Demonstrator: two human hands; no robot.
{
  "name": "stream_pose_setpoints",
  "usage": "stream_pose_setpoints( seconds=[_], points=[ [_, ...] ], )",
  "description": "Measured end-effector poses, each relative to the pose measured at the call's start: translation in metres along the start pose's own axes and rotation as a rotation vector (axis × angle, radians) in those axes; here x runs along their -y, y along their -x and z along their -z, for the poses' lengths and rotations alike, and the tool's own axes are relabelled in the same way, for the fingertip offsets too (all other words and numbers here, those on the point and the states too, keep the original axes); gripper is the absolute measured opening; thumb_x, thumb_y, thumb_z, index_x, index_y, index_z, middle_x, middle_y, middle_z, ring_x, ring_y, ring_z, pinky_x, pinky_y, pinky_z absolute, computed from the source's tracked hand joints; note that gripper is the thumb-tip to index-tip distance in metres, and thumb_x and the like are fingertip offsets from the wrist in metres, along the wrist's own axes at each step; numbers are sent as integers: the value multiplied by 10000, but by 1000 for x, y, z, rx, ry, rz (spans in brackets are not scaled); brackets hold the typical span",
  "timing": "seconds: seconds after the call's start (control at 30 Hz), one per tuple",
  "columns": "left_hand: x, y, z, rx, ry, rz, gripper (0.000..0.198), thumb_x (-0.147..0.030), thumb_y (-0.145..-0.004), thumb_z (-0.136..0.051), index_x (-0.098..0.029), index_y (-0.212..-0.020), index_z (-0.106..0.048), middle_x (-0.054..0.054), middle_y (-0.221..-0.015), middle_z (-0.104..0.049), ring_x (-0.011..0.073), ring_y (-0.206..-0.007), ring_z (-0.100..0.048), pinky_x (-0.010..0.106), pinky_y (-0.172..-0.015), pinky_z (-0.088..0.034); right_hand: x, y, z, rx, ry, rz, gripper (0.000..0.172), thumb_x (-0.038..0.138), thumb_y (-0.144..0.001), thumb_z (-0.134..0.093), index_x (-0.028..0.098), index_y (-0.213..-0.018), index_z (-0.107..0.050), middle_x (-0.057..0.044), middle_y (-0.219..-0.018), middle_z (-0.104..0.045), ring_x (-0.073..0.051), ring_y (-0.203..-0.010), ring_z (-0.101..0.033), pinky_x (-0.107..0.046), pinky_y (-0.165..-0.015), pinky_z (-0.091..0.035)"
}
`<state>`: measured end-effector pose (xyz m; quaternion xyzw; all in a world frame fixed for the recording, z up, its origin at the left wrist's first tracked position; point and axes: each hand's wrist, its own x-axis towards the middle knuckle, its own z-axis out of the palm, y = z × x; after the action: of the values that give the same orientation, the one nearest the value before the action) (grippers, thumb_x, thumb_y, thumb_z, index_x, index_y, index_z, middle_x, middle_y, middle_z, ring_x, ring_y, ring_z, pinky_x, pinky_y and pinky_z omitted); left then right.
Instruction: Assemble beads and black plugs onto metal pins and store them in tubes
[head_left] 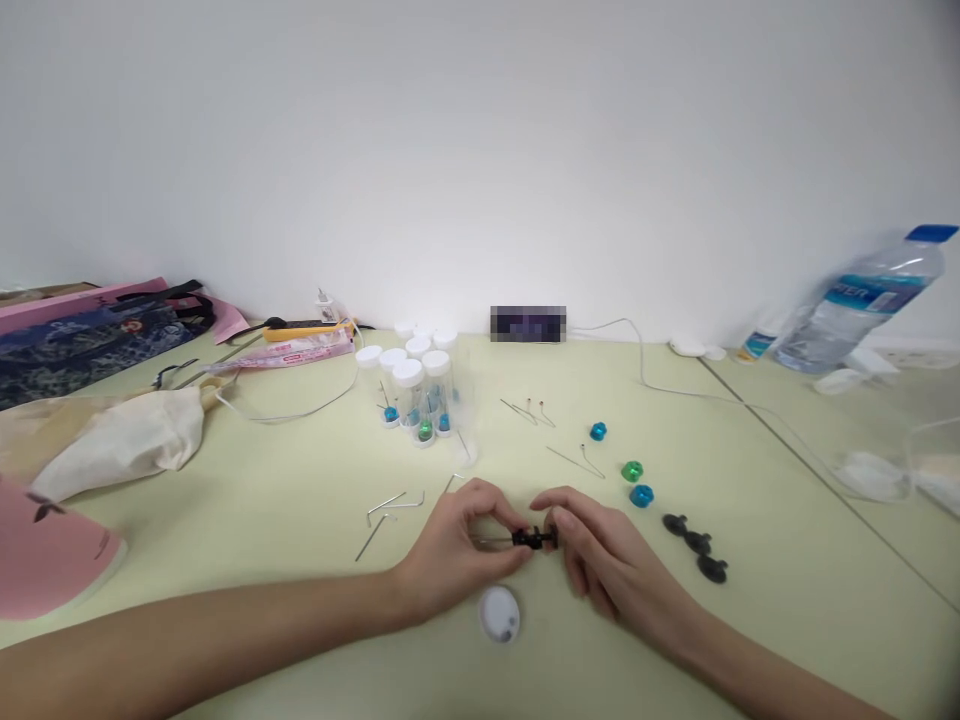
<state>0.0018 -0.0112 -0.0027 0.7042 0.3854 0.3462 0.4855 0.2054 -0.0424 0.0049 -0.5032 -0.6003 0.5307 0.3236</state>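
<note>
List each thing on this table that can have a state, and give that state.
Black part: held in left hand
White-capped tubes: upright, closed
Water bottle: capped
Green knob: loose
Blue knobs: loose
Black discs: loose
Bent metal rods: loose
White round piece: lying flat

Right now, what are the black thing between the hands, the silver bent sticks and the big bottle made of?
Black thing: perhaps plastic, being solid black; finish too small to judge.
Bent sticks: likely metal, silvery and shiny.
Big bottle: probably smooth, clear plastic; it's see-through.
</note>
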Motion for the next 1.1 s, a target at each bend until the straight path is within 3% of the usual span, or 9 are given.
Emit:
stream_pose_setpoints(
  seconds=[0.17,0.47,0.7,1.1],
  points=[
    [5,1,-1,17,126,54,104,-218,-714,-730,-221,-806,-680,56,-925,-633,206,-896,-620,328,-788,-519,2,2,1,83,-48,27,322,500,-924,-490,224,-1090,-498,59,-606,-474,-64,-409,-348,-168,-365,-298],
    [6,4,6,29,106,84,109,-244,-713,-741,-264,-820,-733,62,-924,-622,218,-920,-603,364,-852,-509,3,1,2,102,123,71,148,302,-868,-597,247,-1002,-565,-6,-834,-536,-100,-555,-524,-210,-483,-441],
    [8,1,7,55,58,104,184,-240,-691,-764,-318,-858,-769,62,-947,-614,226,-977,-585,366,-906,-492,-8,-4,1,99,228,66,98,293,-872,-578,214,-919,-613,11,-690,-538,-106,-506,-534,-209,-454,-435],
    [4,0,8,72,135,128,136,-232,-681,-766,-252,-816,-761,54,-932,-599,188,-870,-608,320,-811,-510,-3,-3,3,121,332,98,238,402,-926,-497,203,-886,-620,4,-621,-545,-122,-495,-486,-237,-464,-363]
  ],
)
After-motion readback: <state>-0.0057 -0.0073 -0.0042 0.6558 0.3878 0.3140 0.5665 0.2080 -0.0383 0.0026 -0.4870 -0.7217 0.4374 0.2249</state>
